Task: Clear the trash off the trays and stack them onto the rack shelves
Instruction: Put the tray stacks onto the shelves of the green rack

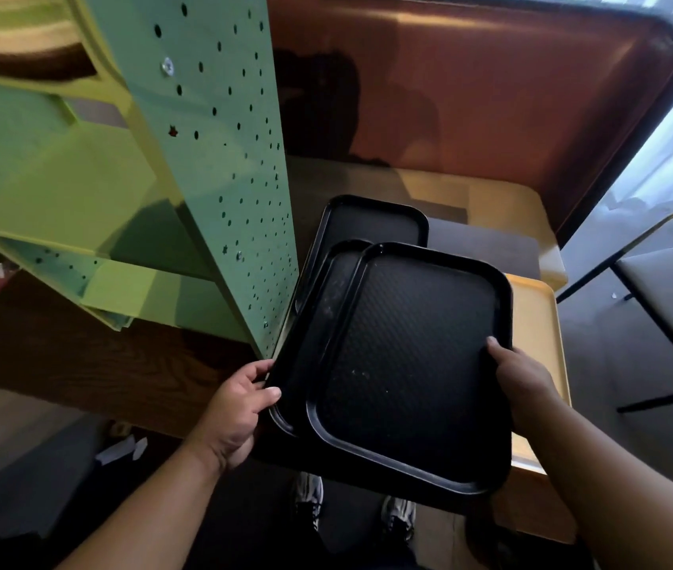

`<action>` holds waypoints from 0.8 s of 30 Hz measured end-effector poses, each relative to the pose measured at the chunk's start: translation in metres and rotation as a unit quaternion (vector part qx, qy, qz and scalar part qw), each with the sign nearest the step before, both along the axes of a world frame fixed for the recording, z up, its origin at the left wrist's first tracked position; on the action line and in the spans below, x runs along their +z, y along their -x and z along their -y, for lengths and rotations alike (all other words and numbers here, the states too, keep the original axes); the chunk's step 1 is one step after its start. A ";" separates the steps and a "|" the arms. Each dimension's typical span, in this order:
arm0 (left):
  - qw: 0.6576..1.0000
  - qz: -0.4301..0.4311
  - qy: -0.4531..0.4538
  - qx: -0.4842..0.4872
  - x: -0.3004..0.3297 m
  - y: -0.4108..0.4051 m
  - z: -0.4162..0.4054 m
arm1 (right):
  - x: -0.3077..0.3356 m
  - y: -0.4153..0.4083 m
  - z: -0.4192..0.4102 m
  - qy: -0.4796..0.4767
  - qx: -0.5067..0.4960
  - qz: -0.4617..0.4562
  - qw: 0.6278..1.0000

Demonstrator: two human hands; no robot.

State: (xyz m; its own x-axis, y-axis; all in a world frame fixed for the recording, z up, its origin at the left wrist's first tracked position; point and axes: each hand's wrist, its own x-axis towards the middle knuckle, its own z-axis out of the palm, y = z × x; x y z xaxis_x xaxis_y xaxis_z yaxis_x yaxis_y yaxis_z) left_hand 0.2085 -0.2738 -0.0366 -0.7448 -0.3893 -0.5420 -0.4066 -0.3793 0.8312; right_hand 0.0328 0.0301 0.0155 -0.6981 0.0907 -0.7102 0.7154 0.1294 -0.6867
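Head view: three black trays (408,355) at frame center, both hands' fingers clamped on the stack's edges, left hand (236,409), right hand (524,380), green rack (211,158) upper left.

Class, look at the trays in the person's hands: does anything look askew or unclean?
Yes. The top black tray sits offset to the right of the tray beneath, so edges don't line up. Pale specks dot both surfaces.

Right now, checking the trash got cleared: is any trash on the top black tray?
No, the top black tray, held by both hands, shows only faint specks, no trash.
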 end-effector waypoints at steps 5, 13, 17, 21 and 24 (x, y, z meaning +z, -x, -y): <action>0.997 -0.047 -0.055 -0.009 0.016 0.023 -0.012 | 0.021 0.012 0.001 0.065 -0.009 -0.024 0.998; 0.982 -0.020 -0.189 -0.021 0.025 0.066 -0.028 | 0.021 0.032 -0.016 0.064 -0.010 -0.070 0.995; 0.983 -0.010 -0.159 -0.087 0.033 0.089 -0.042 | 0.012 0.040 -0.025 0.064 -0.017 -0.118 0.991; 0.994 0.010 -0.032 -0.103 0.031 0.106 -0.053 | 0.002 0.046 -0.033 0.067 -0.059 -0.068 0.994; 0.985 0.014 0.061 -0.159 0.024 0.115 -0.048 | -0.007 0.054 -0.040 0.090 -0.043 0.035 0.994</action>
State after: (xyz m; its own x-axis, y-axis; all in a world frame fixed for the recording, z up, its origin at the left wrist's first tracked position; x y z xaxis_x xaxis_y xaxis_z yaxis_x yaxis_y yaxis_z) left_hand 0.0931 -0.2262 -0.0123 -0.8251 -0.2016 -0.5277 -0.5122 -0.1272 0.8494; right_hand -0.0213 0.0704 0.0085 -0.6408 0.0158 -0.7675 0.7659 -0.0552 -0.6406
